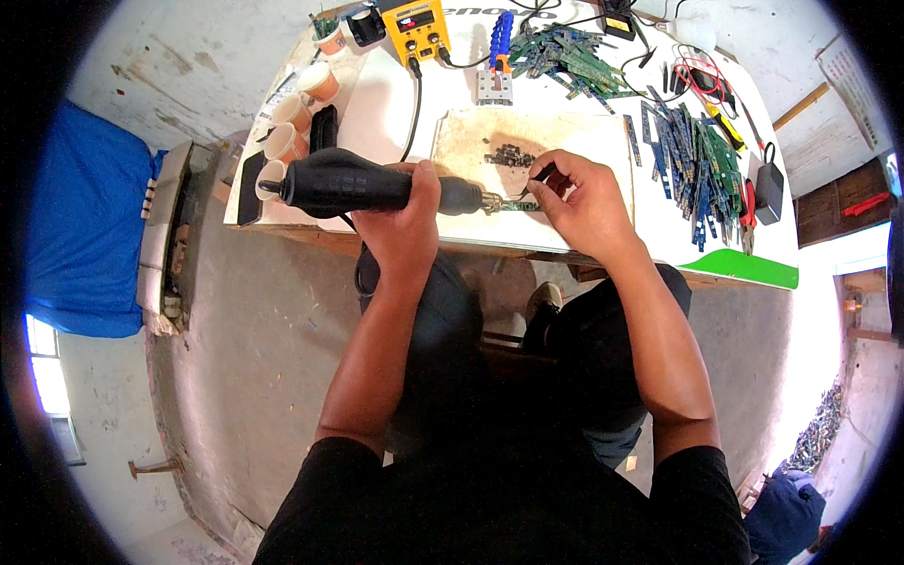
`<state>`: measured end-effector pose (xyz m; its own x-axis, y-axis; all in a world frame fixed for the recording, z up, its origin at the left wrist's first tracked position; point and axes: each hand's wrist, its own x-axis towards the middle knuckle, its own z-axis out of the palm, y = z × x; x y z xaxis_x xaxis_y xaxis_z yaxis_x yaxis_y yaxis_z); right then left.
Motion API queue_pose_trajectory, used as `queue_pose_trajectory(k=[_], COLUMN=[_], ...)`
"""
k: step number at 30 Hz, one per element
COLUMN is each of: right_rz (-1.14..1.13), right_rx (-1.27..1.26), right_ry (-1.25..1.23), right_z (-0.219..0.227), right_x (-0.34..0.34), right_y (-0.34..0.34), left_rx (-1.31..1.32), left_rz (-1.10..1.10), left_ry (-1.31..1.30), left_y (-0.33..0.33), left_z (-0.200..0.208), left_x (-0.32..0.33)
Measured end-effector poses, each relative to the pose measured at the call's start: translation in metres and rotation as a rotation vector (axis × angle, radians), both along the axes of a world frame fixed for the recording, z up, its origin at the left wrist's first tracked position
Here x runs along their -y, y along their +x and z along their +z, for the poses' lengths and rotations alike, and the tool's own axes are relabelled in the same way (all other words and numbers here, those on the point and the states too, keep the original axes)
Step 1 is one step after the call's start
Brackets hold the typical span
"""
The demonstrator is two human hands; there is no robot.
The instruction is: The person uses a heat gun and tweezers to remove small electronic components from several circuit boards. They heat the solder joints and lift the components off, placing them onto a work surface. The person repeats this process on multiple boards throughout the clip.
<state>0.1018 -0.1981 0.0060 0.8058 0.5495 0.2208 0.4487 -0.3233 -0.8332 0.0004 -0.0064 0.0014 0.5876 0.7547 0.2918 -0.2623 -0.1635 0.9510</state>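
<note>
My left hand point(411, 209) is wrapped around a black hot air gun point(353, 181), held level with its metal nozzle point(491, 201) pointing right. Just past the nozzle, a narrow green circuit board strip point(524, 205) lies at the near edge of a pale, stained work board point(461, 137). My right hand point(589, 202) pinches what looks like dark tweezers point(540, 176), the tips low over the strip; the fingers partly cover them. Beyond both hands, a small heap of black chips point(510, 155) sits on the work board.
A yellow rework station point(416, 30) stands at the back, with cables trailing. Circuit board strips lie in a green pile point(570, 58) and a blue-green pile point(695, 169). Paper cups point(318, 82) line the left. Red-handled pliers point(749, 207) and a black adapter point(769, 193) sit at right.
</note>
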Motion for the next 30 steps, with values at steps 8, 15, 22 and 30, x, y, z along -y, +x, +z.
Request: queue_pose_trajectory(k=[8, 15, 22, 30], right_rz=[0.0, 0.012, 0.017, 0.02], right_rx=[0.035, -0.013, -0.023, -0.006], right_ry=[-0.022, 0.014, -0.003, 0.009], right_z=[-0.0006, -0.0026, -0.0008, -0.0029], right_x=[0.0002, 0.0004, -0.0003, 0.0], right_y=[0.0021, 0.0015, 0.0006, 0.0016], left_rx=[-0.012, -0.023, -0.002, 0.011], left_rz=[0.041, 0.049, 0.014, 0.044], left_ry=[-0.01, -0.014, 0.009, 0.0], left_y=[-0.0039, -0.0044, -0.0052, -0.0018], left_z=[0.0017, 0.0022, 0.0003, 0.0001], left_x=[-0.0001, -0.0014, -0.0023, -0.0026])
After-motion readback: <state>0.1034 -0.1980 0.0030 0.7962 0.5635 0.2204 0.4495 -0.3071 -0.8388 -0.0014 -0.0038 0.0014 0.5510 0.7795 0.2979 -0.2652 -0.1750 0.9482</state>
